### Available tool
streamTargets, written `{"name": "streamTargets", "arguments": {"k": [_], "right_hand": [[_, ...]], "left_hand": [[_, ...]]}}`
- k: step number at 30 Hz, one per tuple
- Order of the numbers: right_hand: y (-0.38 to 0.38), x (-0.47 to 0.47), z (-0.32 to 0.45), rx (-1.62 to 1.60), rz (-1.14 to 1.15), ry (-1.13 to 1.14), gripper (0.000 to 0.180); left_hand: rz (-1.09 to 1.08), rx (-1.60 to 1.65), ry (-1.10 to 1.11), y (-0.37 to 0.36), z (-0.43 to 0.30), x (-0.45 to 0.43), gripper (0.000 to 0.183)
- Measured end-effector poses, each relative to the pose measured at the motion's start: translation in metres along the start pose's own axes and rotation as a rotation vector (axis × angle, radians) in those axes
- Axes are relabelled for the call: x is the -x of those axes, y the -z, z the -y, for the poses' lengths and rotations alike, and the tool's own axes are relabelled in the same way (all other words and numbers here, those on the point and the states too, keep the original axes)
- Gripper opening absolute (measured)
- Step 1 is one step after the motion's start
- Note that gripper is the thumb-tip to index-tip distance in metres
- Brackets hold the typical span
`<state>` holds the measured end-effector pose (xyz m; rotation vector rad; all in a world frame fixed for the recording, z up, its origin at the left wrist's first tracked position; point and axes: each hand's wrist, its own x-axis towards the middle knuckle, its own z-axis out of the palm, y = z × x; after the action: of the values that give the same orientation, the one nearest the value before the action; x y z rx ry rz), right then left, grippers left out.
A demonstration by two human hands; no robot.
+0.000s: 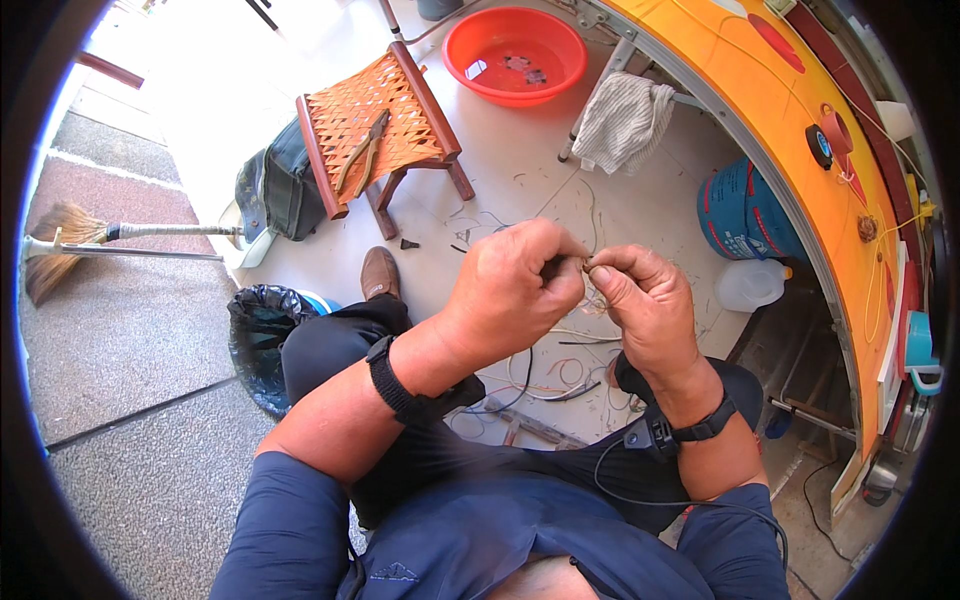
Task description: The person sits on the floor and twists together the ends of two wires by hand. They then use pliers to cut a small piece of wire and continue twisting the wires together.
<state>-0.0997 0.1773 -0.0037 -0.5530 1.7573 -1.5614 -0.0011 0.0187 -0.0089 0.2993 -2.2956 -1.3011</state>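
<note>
My left hand [517, 281] and my right hand [649, 307] meet at the fingertips above my lap. Pinched between them is a small brownish piece [588, 265], mostly covered by the fingers; its exact kind cannot be made out. Below the hands, cut lengths of black and white electrical wire [592, 339] lie loose on the tiled floor [517, 161] among thin scraps. A pair of pliers [365, 154] with brownish handles rests on the orange woven seat of a wooden folding stool [409, 124], beyond my left hand.
A red plastic basin [517, 94] stands past the stool. Right of me curves an orange-topped table [795, 97], with a striped cloth [624, 124] on its frame, a blue bucket [739, 210] and a white jug [750, 285] below. A black-lined bin [259, 352] and a broom [75, 232] are leftward.
</note>
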Motion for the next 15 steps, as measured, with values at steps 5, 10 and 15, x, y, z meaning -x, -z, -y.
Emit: {"name": "streamTargets", "arguments": {"k": [5, 10, 15], "right_hand": [[0.002, 0.002, 0.005, 0.025, -0.003, -0.028, 0.012], [0.008, 0.002, 0.001, -0.055, 0.009, -0.016, 0.014], [0.008, 0.001, 0.002, 0.003, 0.008, 0.062, 0.013]], "left_hand": [[-0.011, -0.09, 0.061, 0.012, 0.013, -0.011, 0.011], [0.113, 0.011, -0.031, 0.021, 0.009, -0.014, 0.027], [0.321, 0.217, -0.071, 0.019, 0.003, -0.011, 0.025]]}}
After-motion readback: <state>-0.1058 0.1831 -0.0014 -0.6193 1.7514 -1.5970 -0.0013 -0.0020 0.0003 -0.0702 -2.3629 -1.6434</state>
